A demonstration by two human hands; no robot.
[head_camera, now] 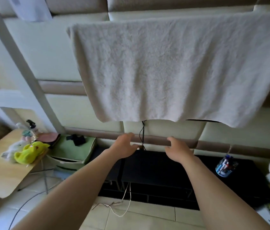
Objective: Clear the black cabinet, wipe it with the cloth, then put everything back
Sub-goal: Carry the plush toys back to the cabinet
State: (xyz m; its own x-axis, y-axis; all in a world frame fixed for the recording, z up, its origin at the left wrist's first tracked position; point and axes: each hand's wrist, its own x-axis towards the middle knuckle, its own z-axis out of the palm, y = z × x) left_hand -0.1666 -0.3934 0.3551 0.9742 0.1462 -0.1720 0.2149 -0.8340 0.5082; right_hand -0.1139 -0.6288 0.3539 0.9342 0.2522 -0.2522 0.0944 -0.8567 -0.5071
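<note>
Two hands reach forward, both loose with fingers spread, grasping nothing: left hand (124, 146) and right hand (177, 151), apart from each other. Black cabinet (155, 173) lies at 6 o'clock of both, and the hands hover over its back edge. White cloth (172, 68) hangs at 12 o'clock, its hem near the fingertips but not touching. Black cord (142, 133) dangles between the hands. Pen cup (225, 166) stands on the cabinet at 3 o'clock of the right hand. Desk (1, 173) at 9 o'clock carries a yellow plush (29, 152).

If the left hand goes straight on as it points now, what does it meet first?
Probably the black cord hanging just past the left hand, then the padded wall; depth is unclear.
</note>
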